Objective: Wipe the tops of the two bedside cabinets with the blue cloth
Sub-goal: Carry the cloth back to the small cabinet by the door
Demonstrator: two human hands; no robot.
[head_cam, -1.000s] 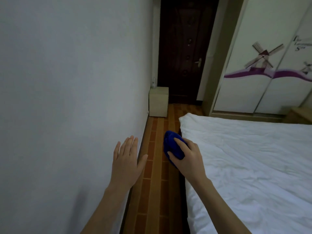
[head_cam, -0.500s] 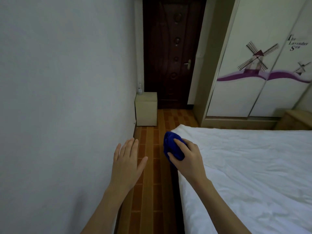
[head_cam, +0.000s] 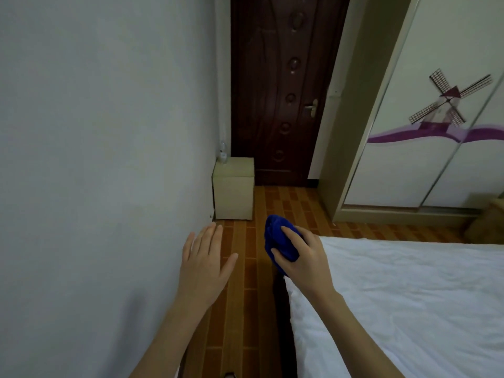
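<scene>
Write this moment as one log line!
right hand: grips blue cloth | left hand: open | wooden cabinet: far right past bed, untouched | beige box: ahead by wall

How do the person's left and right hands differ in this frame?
The left hand is flat with straight fingers, while the right hand curls its fingers and thumb round the bunched blue cloth. The left hand holds nothing; the right hand carries the cloth. The left hand is beside the wall, the right hand by the corner of the white bed. Both are held out ahead, backs toward the camera.
</scene>
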